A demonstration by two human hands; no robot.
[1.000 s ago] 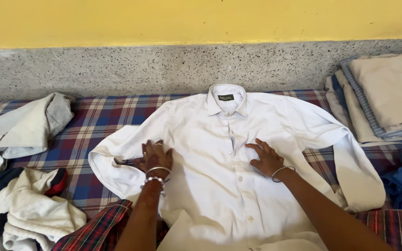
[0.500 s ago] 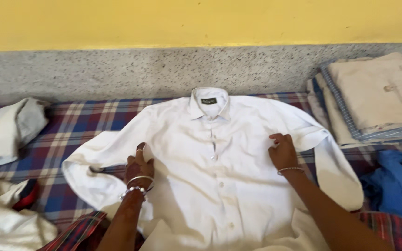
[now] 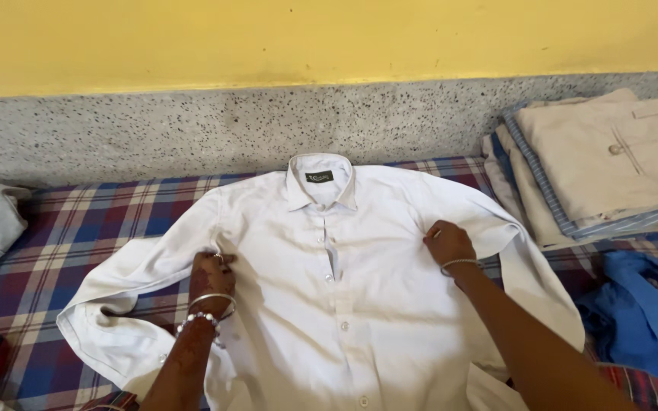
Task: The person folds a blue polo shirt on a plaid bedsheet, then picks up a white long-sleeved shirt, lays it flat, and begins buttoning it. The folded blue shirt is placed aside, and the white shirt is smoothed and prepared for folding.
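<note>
White shirt (image 3: 359, 281), left hand (image 3: 211, 275), right hand (image 3: 448, 243) pinching it

- A small dark label (image 3: 319, 176) sits inside the collar of the white shirt (image 3: 359, 289), at the back of the neck. It is a short rectangle, blackish-green, with pale marks too small to make out.
- No packages, signs or screens show anywhere else in the view.
</note>
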